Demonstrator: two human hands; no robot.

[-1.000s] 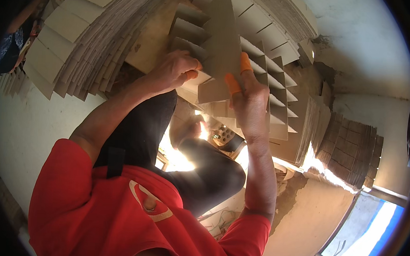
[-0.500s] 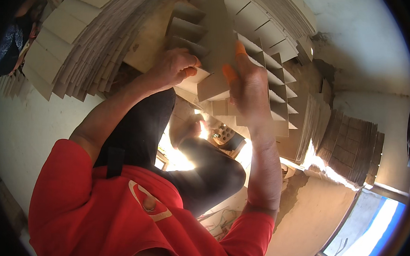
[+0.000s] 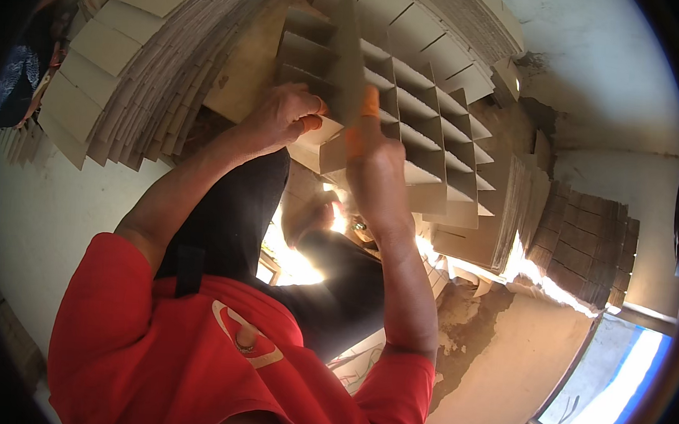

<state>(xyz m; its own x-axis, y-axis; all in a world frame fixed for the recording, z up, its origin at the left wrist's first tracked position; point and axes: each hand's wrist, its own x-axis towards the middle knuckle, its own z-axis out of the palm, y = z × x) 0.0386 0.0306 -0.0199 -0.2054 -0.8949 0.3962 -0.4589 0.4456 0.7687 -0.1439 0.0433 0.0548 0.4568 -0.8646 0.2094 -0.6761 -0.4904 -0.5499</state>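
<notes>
A cardboard divider grid (image 3: 424,132) of interlocked strips stands in front of me. My left hand (image 3: 287,111), with orange coverings on its fingertips, is closed on the near left edge of the grid. One taller cardboard strip (image 3: 349,59) rises from among the cells. My right hand (image 3: 378,164), its thumb and a finger also in orange coverings, grips the near end of that strip. The right hand is slightly blurred, and its remaining fingers are hidden behind the strip.
Tall stacks of slotted cardboard strips (image 3: 143,71) lean at the left. More slotted sheets (image 3: 440,41) lie beyond the grid, and another stack (image 3: 580,244) stands at the right beside a stained board (image 3: 516,352). My dark-trousered legs (image 3: 228,206) are bent below the grid.
My right hand has moved left and a little toward me, and the tall strip has turned more edge-on, uncovering more cells. My left hand stays nearly in place at the grid's edge.
</notes>
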